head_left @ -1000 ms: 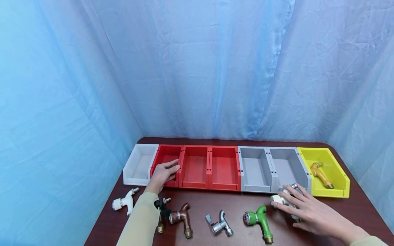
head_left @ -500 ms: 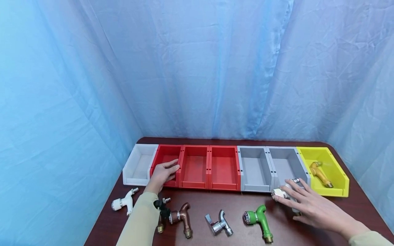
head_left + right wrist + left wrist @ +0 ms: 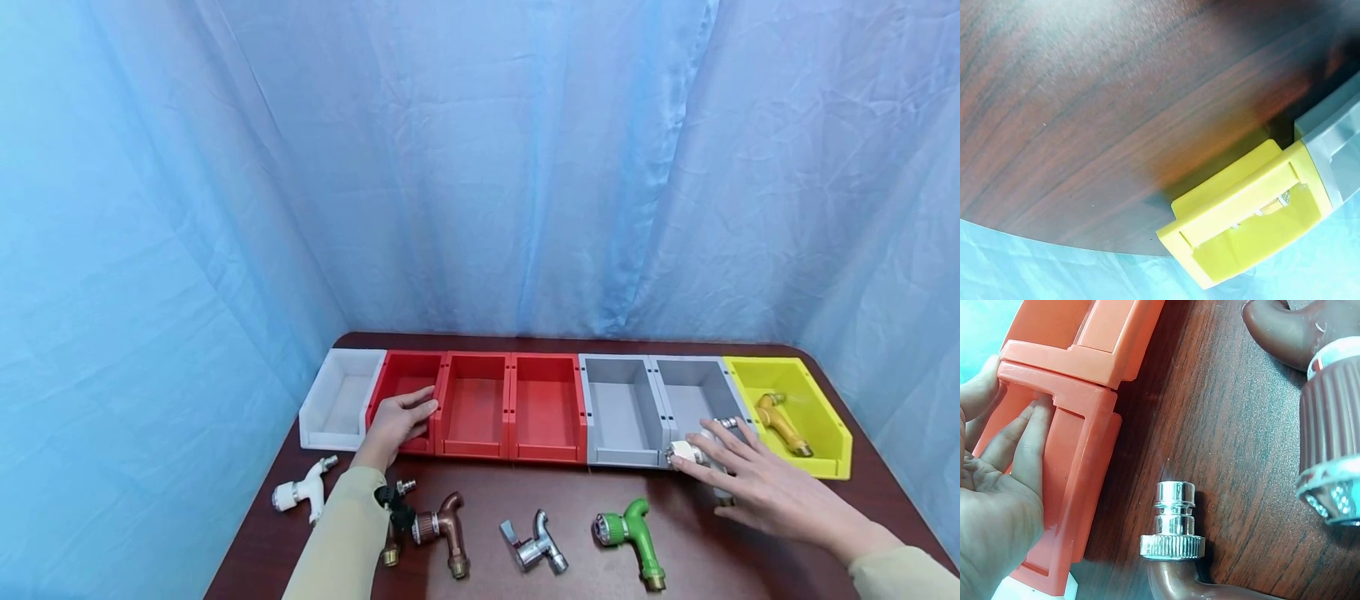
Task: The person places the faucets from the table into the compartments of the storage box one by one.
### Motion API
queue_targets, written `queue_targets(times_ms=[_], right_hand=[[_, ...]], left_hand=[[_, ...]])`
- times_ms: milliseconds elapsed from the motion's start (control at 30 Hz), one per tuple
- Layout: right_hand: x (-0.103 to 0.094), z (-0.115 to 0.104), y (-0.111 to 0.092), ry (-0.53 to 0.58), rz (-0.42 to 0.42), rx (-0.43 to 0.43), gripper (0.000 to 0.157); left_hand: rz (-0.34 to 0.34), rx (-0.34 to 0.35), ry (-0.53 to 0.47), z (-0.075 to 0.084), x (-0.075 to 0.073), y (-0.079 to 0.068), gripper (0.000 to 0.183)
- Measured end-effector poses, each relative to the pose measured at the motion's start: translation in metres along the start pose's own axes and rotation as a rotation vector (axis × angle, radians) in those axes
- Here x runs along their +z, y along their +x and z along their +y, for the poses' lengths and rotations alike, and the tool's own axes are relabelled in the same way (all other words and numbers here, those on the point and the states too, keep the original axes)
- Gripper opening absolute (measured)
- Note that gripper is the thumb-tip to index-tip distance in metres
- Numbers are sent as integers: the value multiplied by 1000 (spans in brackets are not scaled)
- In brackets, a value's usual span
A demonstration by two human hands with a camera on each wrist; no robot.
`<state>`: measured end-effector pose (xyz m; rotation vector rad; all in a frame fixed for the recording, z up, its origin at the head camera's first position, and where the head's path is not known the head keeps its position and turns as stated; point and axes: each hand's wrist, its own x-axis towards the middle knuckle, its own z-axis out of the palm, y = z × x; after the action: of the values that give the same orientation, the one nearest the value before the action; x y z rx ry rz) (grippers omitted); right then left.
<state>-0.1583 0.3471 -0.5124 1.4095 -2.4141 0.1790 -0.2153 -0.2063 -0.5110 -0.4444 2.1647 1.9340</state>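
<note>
My left hand rests in the leftmost red bin. In the left wrist view its loosely bent fingers lie inside, tips at the side wall, holding nothing. My right hand grips a white faucet with a ribbed knob and chrome nozzle, over the front of the right grey bin. The hand hides much of the faucet's body. Neither the right hand nor this faucet appears in the right wrist view. A yellow faucet lies in the yellow bin.
On the table lie another white faucet, a brown faucet, a chrome faucet and a green faucet. Another brown faucet is partly behind the left forearm. A white bin ends the row at left.
My right hand has lifted the white faucet and moved it forward, from the table before the grey bin to over its front edge. My left hand has stayed still.
</note>
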Motion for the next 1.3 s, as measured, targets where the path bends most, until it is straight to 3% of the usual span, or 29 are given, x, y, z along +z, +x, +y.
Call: queue_targets(times_ms=[433,1067,1300], right_hand=[[-4,13,10,-26,19,-5,65],[-13,27,13,-38,-88,85,72],[-13,33,14,-41,-90,74,70]], left_hand=[[1,7,7,-1,-1,0,52],[3,-7,10,-2,-1,2,53],[7,-6,6,-1,0,1,51]])
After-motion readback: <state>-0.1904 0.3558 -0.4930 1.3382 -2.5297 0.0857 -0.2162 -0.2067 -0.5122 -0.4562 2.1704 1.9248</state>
